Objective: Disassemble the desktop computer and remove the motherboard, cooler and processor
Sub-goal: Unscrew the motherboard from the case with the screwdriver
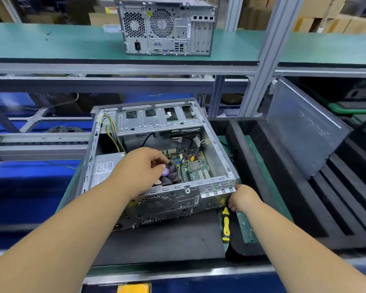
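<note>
Reaching into the open computer case (pixel 156 144), the left hand (pixel 140 166) has its fingers curled onto the cooler (pixel 169 174) fan, which sits on the motherboard (pixel 195 170) inside; the right hand (pixel 243 198) pinches the case's rear corner by the slot bracket (pixel 218 192); a yellow-black screwdriver (pixel 225 224) lies just beside it on the bench (pixel 167 240); the removed side panel (pixel 304 125) leans off to the right; a second computer (pixel 167 28) stands on the shelf (pixel 51 43) above.
</note>
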